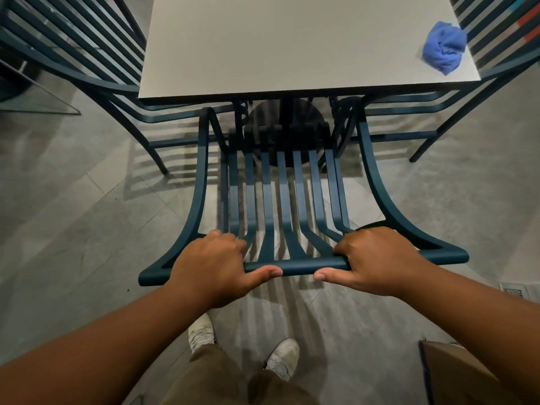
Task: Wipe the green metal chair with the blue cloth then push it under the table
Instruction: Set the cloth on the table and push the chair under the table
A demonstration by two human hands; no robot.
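Observation:
The dark green metal chair [285,194] with a slatted back stands in front of me, its seat partly beneath the white table [263,48]. My left hand [214,266] and my right hand [377,258] both grip the chair's top back rail, thumbs along its near side. The blue cloth [444,47] lies crumpled on the table's near right corner, apart from both hands.
Matching slatted chairs stand at the table's left [73,54] and right [479,83] sides. The table's black pedestal base [287,118] sits under it. A cardboard box [455,375] is on the floor at lower right. My white shoes [242,343] stand behind the chair.

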